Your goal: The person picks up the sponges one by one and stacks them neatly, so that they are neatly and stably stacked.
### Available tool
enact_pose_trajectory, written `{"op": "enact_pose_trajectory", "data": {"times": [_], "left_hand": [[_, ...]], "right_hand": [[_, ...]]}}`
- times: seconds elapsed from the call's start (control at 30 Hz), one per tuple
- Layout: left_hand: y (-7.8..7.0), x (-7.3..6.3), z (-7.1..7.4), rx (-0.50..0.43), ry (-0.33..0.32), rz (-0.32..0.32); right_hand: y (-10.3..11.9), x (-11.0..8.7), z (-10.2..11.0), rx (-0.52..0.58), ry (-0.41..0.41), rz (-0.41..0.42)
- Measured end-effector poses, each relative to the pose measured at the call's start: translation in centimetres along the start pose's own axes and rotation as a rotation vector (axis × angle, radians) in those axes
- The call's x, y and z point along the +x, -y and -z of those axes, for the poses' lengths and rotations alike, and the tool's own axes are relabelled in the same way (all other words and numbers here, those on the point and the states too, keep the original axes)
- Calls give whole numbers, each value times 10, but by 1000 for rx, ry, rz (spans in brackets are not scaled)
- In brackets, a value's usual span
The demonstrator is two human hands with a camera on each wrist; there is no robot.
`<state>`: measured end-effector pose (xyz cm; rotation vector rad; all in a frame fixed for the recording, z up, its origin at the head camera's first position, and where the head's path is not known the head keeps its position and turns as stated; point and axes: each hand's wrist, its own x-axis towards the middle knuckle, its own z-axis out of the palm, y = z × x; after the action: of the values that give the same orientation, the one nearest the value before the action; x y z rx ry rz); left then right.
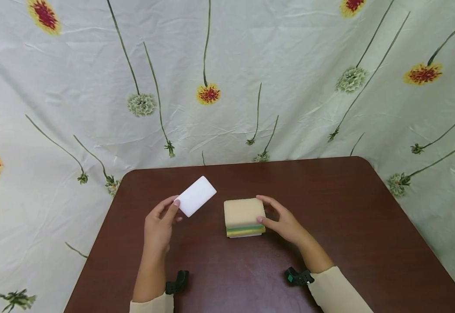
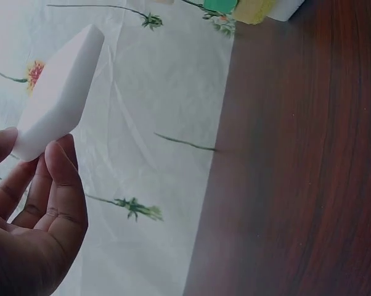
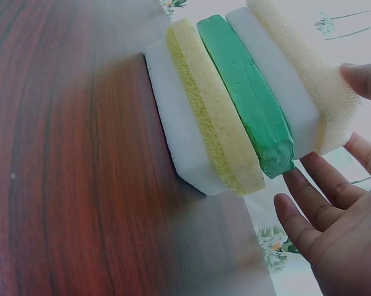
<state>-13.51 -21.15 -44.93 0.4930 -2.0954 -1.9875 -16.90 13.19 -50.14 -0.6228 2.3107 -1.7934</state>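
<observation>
My left hand [image 1: 159, 229] pinches a white melamine-like sponge block [image 1: 196, 196] by one end, thumb on one face and fingers behind, held tilted above the table. To the right stands a stack of flat blocks. From the bottom up in the right wrist view it has a white block [image 3: 182, 129], a yellow sponge [image 3: 216, 111], a green block [image 3: 250, 98], another white block [image 3: 278, 77] and a beige sponge [image 3: 309, 68] on top. My right hand [image 1: 286, 221] holds the beige sponge at its right side between thumb and forefinger, the other fingers beside the stack.
Both hands work over a dark reddish-brown wooden table [image 1: 352, 226] with rounded far corners. A white cloth [image 1: 297, 52] with printed flowers hangs behind and around it. Black straps with small devices [image 1: 298, 277] sit on both wrists.
</observation>
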Motion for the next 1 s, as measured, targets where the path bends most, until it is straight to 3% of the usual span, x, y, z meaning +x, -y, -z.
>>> {"op": "enact_pose_trajectory", "data": {"times": [0.53,1.0], "left_hand": [[-5,-5,-15,-19,60,-3],[1,-16,-48,5,152,-12]], "right_hand": [[-3,0,0,-5,-5,-21],[-1,0,-1,13,-17,-16]]}}
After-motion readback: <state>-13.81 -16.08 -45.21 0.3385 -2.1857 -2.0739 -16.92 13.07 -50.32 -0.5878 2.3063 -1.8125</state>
